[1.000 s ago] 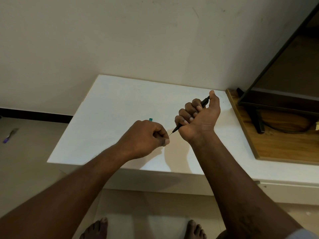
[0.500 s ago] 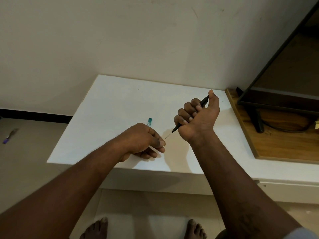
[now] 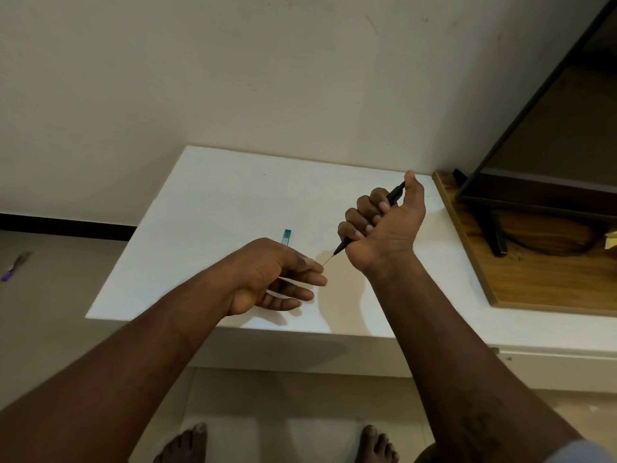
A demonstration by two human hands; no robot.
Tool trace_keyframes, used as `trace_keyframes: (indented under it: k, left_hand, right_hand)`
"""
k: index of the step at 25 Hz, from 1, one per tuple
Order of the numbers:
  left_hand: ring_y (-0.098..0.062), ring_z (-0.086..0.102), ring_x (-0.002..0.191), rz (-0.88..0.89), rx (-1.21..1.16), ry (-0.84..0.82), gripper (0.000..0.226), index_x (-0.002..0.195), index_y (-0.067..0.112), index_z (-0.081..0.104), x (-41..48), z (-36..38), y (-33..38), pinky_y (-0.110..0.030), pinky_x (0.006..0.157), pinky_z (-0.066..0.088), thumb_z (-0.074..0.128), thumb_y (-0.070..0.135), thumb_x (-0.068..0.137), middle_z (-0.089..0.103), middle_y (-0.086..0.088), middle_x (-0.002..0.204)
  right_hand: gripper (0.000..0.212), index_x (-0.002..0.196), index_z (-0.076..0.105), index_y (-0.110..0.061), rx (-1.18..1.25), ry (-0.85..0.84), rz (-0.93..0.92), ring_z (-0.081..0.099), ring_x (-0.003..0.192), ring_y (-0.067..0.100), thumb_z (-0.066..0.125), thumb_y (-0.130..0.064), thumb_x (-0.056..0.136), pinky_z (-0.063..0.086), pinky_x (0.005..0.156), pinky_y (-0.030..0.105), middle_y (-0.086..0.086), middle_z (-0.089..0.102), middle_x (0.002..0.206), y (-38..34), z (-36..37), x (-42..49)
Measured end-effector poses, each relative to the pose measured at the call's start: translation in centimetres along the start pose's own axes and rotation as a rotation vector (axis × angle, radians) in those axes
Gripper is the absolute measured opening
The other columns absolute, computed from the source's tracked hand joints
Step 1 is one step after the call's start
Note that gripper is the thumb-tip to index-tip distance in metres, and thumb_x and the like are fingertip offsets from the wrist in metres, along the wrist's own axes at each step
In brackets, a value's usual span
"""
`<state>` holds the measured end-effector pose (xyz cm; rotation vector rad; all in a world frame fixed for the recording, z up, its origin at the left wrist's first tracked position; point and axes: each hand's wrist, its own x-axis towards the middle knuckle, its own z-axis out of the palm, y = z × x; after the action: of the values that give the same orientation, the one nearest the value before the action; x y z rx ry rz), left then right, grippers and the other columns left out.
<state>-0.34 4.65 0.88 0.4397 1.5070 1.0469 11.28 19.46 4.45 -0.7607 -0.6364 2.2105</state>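
- Above the white table (image 3: pixel 207 212), one right hand (image 3: pixel 384 228) is curled in a fist round one black mechanical pencil (image 3: pixel 394 192), thumb up against its top end and its point aimed down and to the left.
- One thin lead (image 3: pixel 329 259) sticks out of the point.
- One left hand (image 3: pixel 267 275) hovers just beside the lead's end, fingers (image 3: pixel 300 282) stretched loosely and holding nothing. Whether the thumb touches the lead cannot be told.
- The two hands are near each other but apart.
- One small green lead case (image 3: pixel 286 236) lies flat on the table just behind the left hand.
- One wooden board (image 3: pixel 551 279) sits on the table's right part and carries one dark screen (image 3: pixel 534 155) on a stand.
- One purple-handled object (image 3: pixel 15 267) lies on the floor at far left.
- Two bare feet (image 3: pixel 187 442) show at the bottom edge.
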Motion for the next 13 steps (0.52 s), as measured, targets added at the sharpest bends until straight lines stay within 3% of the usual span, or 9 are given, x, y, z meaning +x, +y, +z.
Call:
trace_keyframes:
  k: [13]
  left_hand:
    - [-0.021,0.079,0.089,0.003,-0.04,-0.036,0.025,0.108,0.012,0.08,-0.29,0.03,0.1,-0.032,0.064,0.061,0.06,0.025,0.1,0.081,-0.006,0.109]
  right_hand:
    - [0.063,0.058,0.029,-0.021,-0.048,-0.028,-0.03,0.014,0.043,0.013,0.05,-0.068,0.093,0.014,0.044,0.025,-0.005,0.019,0.054,0.09,-0.02,0.22]
